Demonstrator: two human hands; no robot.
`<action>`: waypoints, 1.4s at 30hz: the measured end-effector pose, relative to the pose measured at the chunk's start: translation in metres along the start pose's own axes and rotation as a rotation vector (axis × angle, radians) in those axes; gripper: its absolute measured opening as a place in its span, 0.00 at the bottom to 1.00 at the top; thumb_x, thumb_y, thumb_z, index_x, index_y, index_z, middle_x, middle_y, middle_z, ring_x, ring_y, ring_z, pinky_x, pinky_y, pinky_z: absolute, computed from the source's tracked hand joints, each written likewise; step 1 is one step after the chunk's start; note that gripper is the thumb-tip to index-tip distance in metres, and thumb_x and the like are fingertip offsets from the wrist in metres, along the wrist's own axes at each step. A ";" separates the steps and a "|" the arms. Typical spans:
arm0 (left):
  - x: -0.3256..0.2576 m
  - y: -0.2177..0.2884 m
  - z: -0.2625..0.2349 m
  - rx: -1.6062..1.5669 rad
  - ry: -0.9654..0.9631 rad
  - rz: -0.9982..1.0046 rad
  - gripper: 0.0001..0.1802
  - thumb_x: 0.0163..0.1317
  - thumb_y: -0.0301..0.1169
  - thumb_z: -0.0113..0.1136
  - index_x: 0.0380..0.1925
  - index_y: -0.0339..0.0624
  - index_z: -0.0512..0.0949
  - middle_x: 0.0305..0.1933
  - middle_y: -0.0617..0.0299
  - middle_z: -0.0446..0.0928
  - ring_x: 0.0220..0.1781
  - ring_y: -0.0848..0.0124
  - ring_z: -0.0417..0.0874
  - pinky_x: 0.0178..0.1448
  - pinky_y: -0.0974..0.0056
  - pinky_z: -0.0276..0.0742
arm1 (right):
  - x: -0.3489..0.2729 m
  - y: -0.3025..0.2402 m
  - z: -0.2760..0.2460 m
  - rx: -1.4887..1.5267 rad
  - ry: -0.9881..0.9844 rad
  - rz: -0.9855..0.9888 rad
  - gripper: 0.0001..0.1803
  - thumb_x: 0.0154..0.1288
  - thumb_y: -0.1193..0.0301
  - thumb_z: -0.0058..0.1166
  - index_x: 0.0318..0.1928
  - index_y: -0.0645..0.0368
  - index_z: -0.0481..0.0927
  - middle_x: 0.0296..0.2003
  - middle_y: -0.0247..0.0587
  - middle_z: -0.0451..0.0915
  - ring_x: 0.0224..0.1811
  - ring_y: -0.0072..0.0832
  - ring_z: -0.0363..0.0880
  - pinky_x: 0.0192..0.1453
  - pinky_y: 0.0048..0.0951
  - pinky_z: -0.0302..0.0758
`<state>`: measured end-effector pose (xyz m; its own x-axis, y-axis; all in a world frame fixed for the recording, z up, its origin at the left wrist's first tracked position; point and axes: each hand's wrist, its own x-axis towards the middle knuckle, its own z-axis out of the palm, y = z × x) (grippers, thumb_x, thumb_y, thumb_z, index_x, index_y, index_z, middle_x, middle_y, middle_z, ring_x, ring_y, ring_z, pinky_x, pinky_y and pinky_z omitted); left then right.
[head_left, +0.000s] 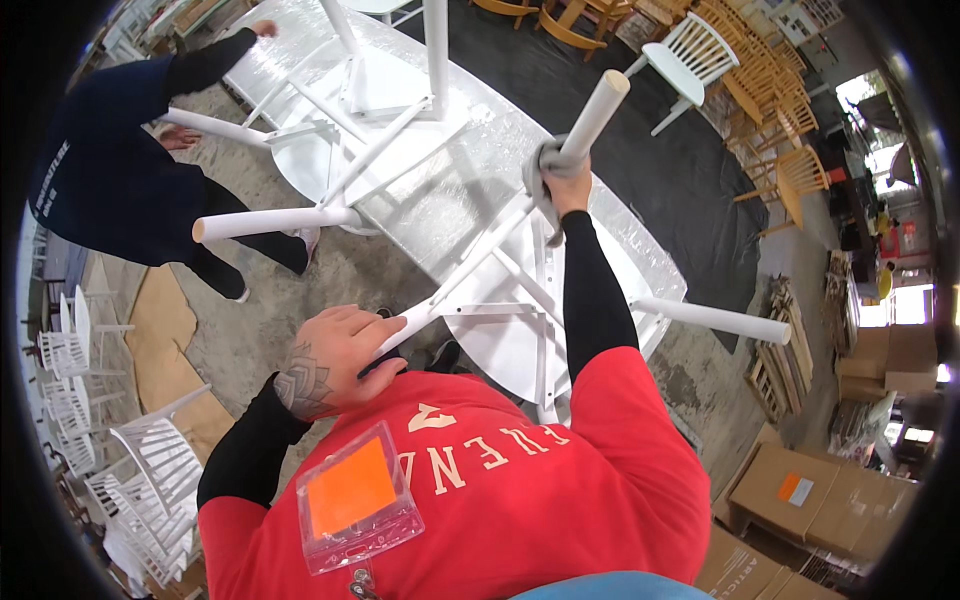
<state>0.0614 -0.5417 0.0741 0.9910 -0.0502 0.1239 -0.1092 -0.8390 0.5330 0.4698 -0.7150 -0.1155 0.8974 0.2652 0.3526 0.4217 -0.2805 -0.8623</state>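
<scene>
A white wooden chair (505, 342) lies upside down in front of me, its legs sticking up and outward. My left hand (338, 358) is closed around the end of its near-left leg (412, 322). With my right hand (568, 186) I grip a grey cloth (545, 165), which is wrapped about the far leg (597, 112). Part of the cloth hangs below that hand. Another leg (715, 318) points off to the right, untouched. Farther left, a second upturned white chair (385, 85) rests on the same plastic-covered table (420, 225).
A co-worker (120, 150) in dark clothes stands at the left by the second chair. White chairs (155, 460) crowd the lower left. Wooden chairs (740, 85) and a pale chair (690, 55) stand far right. Cardboard boxes (815, 495) and wood pieces (780, 350) lie right.
</scene>
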 end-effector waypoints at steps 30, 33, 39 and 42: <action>-0.004 -0.009 -0.005 -0.090 -0.155 0.000 0.20 0.60 0.37 0.67 0.49 0.39 0.81 0.36 0.52 0.82 0.38 0.52 0.84 0.44 0.52 0.79 | -0.125 -0.026 0.082 -0.936 -0.194 0.199 0.19 0.67 0.66 0.50 0.55 0.65 0.72 0.45 0.53 0.79 0.45 0.48 0.84 0.54 0.45 0.79; -0.006 -0.017 0.004 -0.182 -0.074 0.202 0.17 0.60 0.38 0.67 0.46 0.39 0.81 0.33 0.53 0.80 0.36 0.52 0.84 0.41 0.52 0.78 | -0.182 -0.047 0.080 -1.103 -0.164 0.007 0.14 0.64 0.70 0.50 0.49 0.61 0.76 0.45 0.50 0.77 0.48 0.47 0.79 0.54 0.49 0.73; -0.012 -0.028 0.007 -0.163 -0.100 0.347 0.16 0.58 0.31 0.69 0.45 0.38 0.82 0.41 0.51 0.85 0.42 0.52 0.86 0.45 0.55 0.82 | -0.279 -0.117 0.064 -0.527 -0.457 0.095 0.15 0.59 0.72 0.57 0.47 0.63 0.80 0.46 0.48 0.79 0.47 0.49 0.78 0.51 0.47 0.75; -0.016 -0.025 0.012 -0.247 -0.051 0.461 0.15 0.59 0.31 0.68 0.45 0.37 0.82 0.41 0.50 0.85 0.43 0.54 0.88 0.46 0.57 0.82 | -0.376 -0.119 0.052 0.188 -0.061 0.708 0.19 0.66 0.67 0.56 0.54 0.64 0.79 0.47 0.41 0.84 0.49 0.41 0.83 0.53 0.41 0.77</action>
<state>0.0495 -0.5268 0.0486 0.8375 -0.4155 0.3548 -0.5438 -0.5709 0.6152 0.0756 -0.7329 -0.1640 0.9353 0.1317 -0.3285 -0.2911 -0.2418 -0.9256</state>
